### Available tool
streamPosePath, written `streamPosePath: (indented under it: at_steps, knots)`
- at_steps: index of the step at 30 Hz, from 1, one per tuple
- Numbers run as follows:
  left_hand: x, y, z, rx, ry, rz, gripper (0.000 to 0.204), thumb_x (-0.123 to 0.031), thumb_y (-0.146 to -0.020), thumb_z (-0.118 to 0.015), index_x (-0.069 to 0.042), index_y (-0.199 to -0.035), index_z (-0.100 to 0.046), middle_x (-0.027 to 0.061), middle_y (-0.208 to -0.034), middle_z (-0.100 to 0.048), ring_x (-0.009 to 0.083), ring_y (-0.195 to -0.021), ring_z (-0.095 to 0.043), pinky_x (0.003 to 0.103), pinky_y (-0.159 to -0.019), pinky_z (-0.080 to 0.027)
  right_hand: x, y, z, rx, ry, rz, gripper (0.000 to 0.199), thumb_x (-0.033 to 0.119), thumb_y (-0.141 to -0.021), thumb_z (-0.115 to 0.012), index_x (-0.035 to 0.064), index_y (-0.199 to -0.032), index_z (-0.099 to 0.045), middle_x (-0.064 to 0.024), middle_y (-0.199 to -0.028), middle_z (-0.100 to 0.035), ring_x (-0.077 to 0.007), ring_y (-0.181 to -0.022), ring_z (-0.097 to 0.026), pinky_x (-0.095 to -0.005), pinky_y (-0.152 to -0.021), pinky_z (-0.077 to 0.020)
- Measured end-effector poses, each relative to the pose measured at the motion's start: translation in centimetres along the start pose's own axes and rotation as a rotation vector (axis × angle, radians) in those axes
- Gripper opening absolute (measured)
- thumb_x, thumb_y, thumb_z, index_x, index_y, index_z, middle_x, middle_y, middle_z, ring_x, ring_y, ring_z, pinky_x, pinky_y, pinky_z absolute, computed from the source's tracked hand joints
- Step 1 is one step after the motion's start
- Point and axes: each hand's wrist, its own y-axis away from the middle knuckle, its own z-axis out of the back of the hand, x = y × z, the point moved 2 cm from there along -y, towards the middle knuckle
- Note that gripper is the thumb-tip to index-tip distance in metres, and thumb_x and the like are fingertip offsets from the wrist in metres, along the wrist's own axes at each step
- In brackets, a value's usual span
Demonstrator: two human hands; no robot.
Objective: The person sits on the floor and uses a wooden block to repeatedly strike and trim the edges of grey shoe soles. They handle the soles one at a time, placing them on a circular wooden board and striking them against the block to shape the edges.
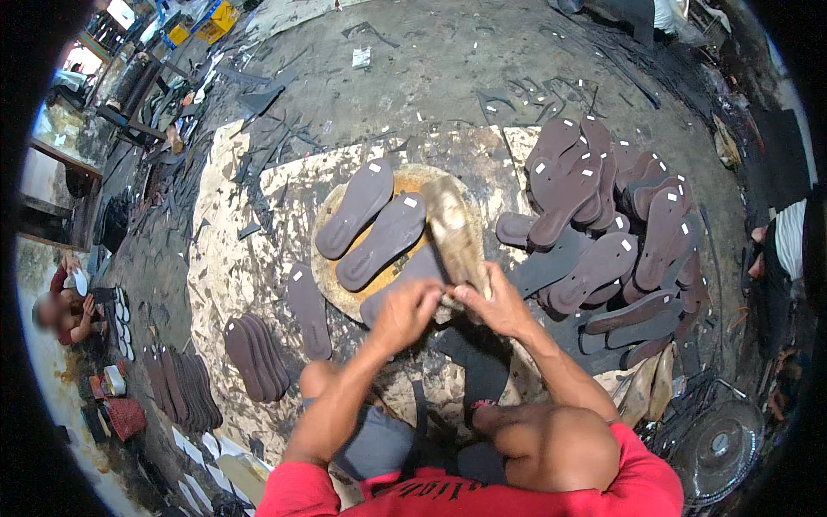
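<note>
Both my hands, left (pixel 405 312) and right (pixel 495 306), grip a worn tan shoe last (pixel 454 237) over the round wooden block (pixel 332 280); three brown soles (pixel 381 241) lie there, a large brown pile (pixel 603 233) unprocessed.

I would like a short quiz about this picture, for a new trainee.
1. True or false: both hands hold the worn tan shoe form.
2. How many brown soles lie fully on the round wooden block?
3. The big pile of soles lies on which side of the person: A left, B right?

Key: 1 true; 2 two; 3 B.
</note>
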Motion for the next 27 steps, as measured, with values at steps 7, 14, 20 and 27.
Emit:
streamPosePath:
  at_steps: [7,14,20,27]
  knots:
    - [9.2,-12.6,10.0,-0.429,-0.402,-0.062,0.017,-0.018,-0.098,-0.063,-0.003,-0.106,-0.066,0.0191,-0.104,-0.065,0.0377,-0.1,-0.062,0.046,-0.09,-0.048,-3.4,-0.2,0.9,-0.127,-0.218,0.067,0.065,0.045,-0.102,-0.061,-0.0059,-0.139,-0.047,-0.0155,-0.121,-0.061,-0.0218,-0.109,-0.057,-0.0371,-0.099,-0.0458]
    - [13.9,-10.9,6.2,-0.415,-0.182,0.017,0.024,-0.021,-0.104,-0.058,-0.002,-0.118,-0.059,0.0221,-0.107,-0.063,0.0408,-0.104,-0.06,0.049,-0.093,-0.046,-2.8,-0.4,1.2,-0.154,-0.26,0.055,0.056,0.039,-0.104,-0.059,-0.0076,-0.134,-0.051,-0.023,-0.124,-0.064,-0.0279,-0.117,-0.06,-0.041,-0.104,-0.044]
    - [11.0,-8.7,6.9,-0.695,0.046,0.147,0.031,-0.027,-0.105,-0.06,0.001,-0.116,-0.064,0.0127,-0.103,-0.067,0.0226,-0.093,-0.062,0.035,-0.085,-0.049,-2.5,-0.5,1.6,-0.037,-0.414,0.187,0.04,0.03,-0.105,-0.059,-0.0007,-0.13,-0.051,-0.009,-0.109,-0.067,-0.0145,-0.102,-0.063,-0.0325,-0.091,-0.0514]
    - [7.6,3.9,5.7,-0.574,0.063,0.471,0.033,-0.026,-0.105,-0.062,0.004,-0.118,-0.061,0.0173,-0.12,-0.064,0.0249,-0.11,-0.061,0.036,-0.1,-0.046,-1.6,-4.0,0.3,-0.087,-0.12,0.116,0.055,0.035,-0.102,-0.062,-0.0048,-0.138,-0.049,-0.0157,-0.123,-0.065,-0.0228,-0.114,-0.061,-0.0374,-0.103,-0.0467]
